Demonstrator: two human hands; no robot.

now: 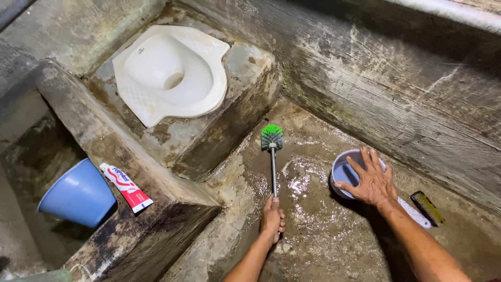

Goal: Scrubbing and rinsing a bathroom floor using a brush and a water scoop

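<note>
My left hand [273, 218] grips the end of a thin-handled toilet brush [272, 156]. Its green and white bristle head rests on the wet concrete floor against the base of the raised step. My right hand [371, 180] lies spread over the rim of a small blue water scoop [343, 173] standing on the floor near the right wall. The scoop's white handle sticks out behind my wrist.
A white squat toilet pan [169, 73] is set in the raised concrete platform. A red and white tube [126, 187] lies on the ledge beside a blue bucket [78, 194] in the water trough. A small scrub brush [428, 207] lies by the stained right wall.
</note>
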